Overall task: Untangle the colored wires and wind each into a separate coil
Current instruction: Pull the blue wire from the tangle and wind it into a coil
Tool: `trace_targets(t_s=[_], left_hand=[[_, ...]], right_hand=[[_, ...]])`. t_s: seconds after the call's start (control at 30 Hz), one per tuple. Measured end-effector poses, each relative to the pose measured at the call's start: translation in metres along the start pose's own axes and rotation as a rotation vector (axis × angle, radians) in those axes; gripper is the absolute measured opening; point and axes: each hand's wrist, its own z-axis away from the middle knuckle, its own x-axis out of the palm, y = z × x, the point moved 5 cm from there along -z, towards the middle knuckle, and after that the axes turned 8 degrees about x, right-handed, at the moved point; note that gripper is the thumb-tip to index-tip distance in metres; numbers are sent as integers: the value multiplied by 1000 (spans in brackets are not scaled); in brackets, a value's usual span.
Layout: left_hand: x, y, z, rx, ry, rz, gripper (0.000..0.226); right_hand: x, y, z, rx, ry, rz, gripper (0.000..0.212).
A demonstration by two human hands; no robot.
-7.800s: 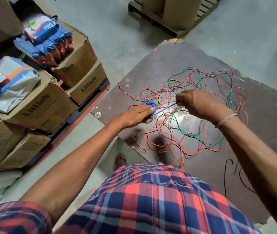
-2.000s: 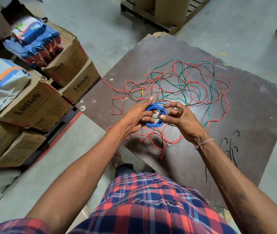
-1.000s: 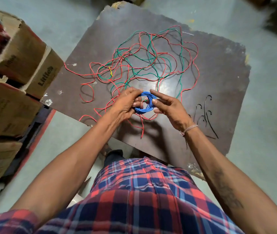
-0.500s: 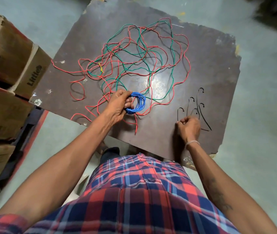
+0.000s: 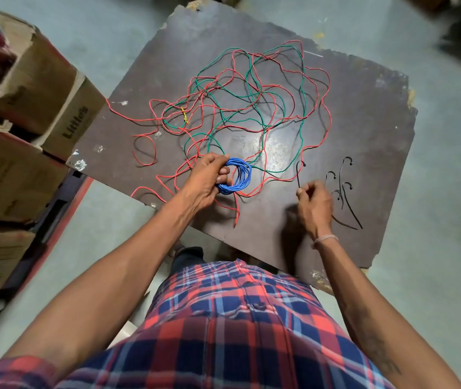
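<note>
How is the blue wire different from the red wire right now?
The blue wire is wound into a tight coil; the red wire sprawls in loose loops. The left hand holds the blue wire, while the red wire lies on the board, crossing the green wire. Both are thin.

- A tangle of loose wires (image 5: 240, 108) sprawls across the far half of the desk (image 5: 364, 122).
- A wound wire coil (image 5: 239, 176) sits at the tangle's near edge.
- Cable ties (image 5: 343, 192) lie to the coil's right.
- Stacked cardboard boxes (image 5: 41, 88) stand left of the desk.
</note>
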Motion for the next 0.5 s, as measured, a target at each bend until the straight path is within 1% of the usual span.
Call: trace_targets(t_s=[0.07,0.1,0.2,0.3,0.37,0.43,0.5], left_hand=[[-1,1,0,0,8,-1,21],[-1,2,0,-1,13,1,21],[-1,4,0,-5,30,7,22],[-2,6,-1,-4,44,8,24],[-3,8,-1,3,46,-13,24],[-3,11,1,20,46,-62,23],[-3,13,2,42,50,-129,23]], right_hand=[[-9,-36,10,-136,-97,-210,7],[-13,-55,16,-218,-148,-266,11],[-21,-100,29,-456,-239,-236,11],[-28,-128,40,-703,-268,-91,8],[-25,-139,44,-838,-250,102,9],[-16,-143,44,-883,-206,291,12],[-8,-147,45,-907,-149,412,10]])
